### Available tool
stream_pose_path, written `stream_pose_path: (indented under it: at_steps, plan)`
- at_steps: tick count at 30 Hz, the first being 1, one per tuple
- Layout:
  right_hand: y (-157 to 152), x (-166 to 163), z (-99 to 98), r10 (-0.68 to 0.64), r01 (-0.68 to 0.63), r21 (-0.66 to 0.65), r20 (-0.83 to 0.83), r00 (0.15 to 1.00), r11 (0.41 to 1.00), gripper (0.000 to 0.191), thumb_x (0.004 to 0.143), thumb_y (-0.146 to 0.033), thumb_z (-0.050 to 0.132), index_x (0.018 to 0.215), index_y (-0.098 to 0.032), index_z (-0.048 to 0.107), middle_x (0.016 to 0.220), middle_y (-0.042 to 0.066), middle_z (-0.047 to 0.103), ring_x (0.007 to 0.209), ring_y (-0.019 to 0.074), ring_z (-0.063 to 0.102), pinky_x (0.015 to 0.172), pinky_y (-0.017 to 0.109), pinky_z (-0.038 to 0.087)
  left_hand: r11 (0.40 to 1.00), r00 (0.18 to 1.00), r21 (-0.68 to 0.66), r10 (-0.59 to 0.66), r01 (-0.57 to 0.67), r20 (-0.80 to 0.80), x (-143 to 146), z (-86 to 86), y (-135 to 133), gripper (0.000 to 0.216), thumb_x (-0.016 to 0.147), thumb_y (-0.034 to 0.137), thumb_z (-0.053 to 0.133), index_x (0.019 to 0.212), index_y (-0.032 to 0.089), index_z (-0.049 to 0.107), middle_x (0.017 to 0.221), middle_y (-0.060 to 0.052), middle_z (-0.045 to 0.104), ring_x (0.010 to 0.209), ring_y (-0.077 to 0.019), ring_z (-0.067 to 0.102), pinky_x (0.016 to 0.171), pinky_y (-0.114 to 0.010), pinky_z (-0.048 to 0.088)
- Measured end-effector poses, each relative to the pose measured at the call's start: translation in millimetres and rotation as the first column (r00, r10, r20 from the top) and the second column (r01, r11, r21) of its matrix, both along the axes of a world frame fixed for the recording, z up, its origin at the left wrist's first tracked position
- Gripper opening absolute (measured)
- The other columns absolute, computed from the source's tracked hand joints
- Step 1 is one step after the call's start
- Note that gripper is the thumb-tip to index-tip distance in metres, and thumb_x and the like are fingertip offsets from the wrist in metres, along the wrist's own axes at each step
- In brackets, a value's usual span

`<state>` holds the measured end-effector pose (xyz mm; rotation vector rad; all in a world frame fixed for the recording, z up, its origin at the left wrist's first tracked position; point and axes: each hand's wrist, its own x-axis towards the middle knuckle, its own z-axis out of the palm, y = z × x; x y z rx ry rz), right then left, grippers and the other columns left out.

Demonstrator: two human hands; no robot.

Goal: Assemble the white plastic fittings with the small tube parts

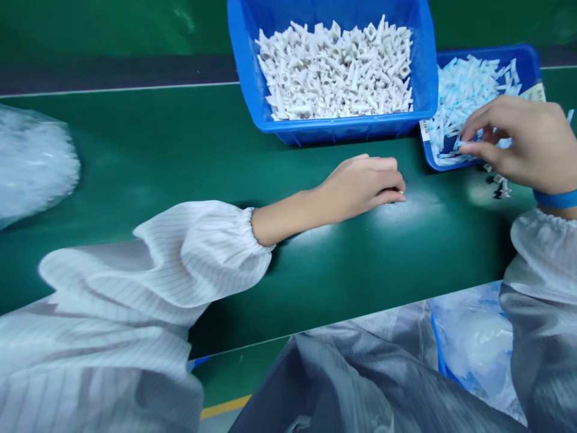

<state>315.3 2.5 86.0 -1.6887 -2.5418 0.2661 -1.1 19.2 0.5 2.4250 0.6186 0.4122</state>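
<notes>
My left hand is closed low over the green tabletop, its fingers curled together. If it holds anything, that is hidden inside the fingers. Over the shallow blue tray at the right, my right hand pinches a small clear-and-blue plastic piece between thumb and forefinger. Many similar slim pieces lie loose in that tray. In front of my left hand stands a deeper blue bin, holding a heap of small white plastic parts with pointed ends.
A clear bag of whitish pieces lies at the left of the green table. Several small parts rest beneath my right hand. Below the table's front edge, a blue container with a clear plastic bag stands beside my lap.
</notes>
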Motion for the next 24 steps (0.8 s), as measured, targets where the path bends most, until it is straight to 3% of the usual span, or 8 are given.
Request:
stream_pose_path:
  at_steps: [3,5,10,14,18,24]
  plan:
    - [-13,-9,7.8,-0.059,0.061,0.013,-0.128,0.99,0.998,0.039,0.113,-0.066,0.061,0.106,-0.031,0.076,0.102,0.009,0.075,0.091,0.0257,0.069,0.092,0.045,0.057,1.0,1.0,-0.02,0.002,-0.002,-0.002,-2,1.2,0,0.022,0.119,0.036,0.066,0.117,0.024,0.084,0.112,-0.003,0.082,0.097,-0.0182,0.074,0.088,-0.032,0.043]
    - [-20,-19,10.1,-0.07,0.059,-0.047,-0.262,0.962,0.997,0.043,0.111,-0.07,0.066,0.103,-0.03,0.078,0.096,0.007,0.075,0.085,0.0225,0.068,0.081,0.042,0.055,0.999,1.0,-0.037,-0.003,0.003,0.001,-3,2.9,1,0.018,0.117,0.036,0.07,0.12,0.024,0.084,0.113,-0.003,0.082,0.095,-0.0176,0.074,0.09,-0.031,0.044]
    - [-30,-45,5.4,0.022,-0.162,-0.238,-0.5,0.866,0.958,0.041,0.101,-0.065,0.082,0.09,-0.026,0.076,0.081,0.003,0.078,0.069,0.0179,0.069,0.06,0.035,0.05,0.998,0.999,-0.053,-0.039,0.039,0.013,-5,4.9,6,0.019,0.112,0.036,0.08,0.125,0.023,0.083,0.111,-0.004,0.082,0.093,-0.0178,0.074,0.092,-0.031,0.049]
    - [-35,-56,-3.6,-0.036,-0.187,-0.322,-0.578,0.815,0.928,0.018,0.096,-0.043,0.079,0.091,-0.028,0.069,0.075,-0.001,0.077,0.064,0.0176,0.071,0.06,0.033,0.056,0.998,0.998,-0.031,-0.053,0.054,0.032,-5,1.7,8,0.011,0.108,0.029,0.083,0.116,0.022,0.084,0.111,-0.005,0.083,0.1,-0.0207,0.076,0.093,-0.031,0.052]
    - [-41,-63,-13.5,-0.125,-0.164,-0.42,-0.581,0.804,0.892,0.023,0.095,-0.046,0.078,0.094,-0.029,0.062,0.074,-0.002,0.078,0.06,0.0185,0.071,0.06,0.033,0.061,0.998,0.998,-0.02,-0.05,0.051,0.045,-4,0.4,8,0.008,0.108,0.027,0.083,0.113,0.021,0.085,0.112,-0.006,0.084,0.099,-0.021,0.076,0.089,-0.031,0.051]
    - [-41,-70,-30.9,-0.097,-0.117,-0.327,-0.569,0.817,0.938,0.017,0.099,-0.046,0.075,0.094,-0.031,0.07,0.081,-0.001,0.079,0.075,0.0218,0.079,0.069,0.035,0.065,0.999,0.999,-0.038,-0.036,0.037,0.027,-2,1.0,8,0.011,0.108,0.031,0.082,0.111,0.022,0.088,0.108,-0.006,0.084,0.096,-0.0207,0.076,0.088,-0.031,0.048]
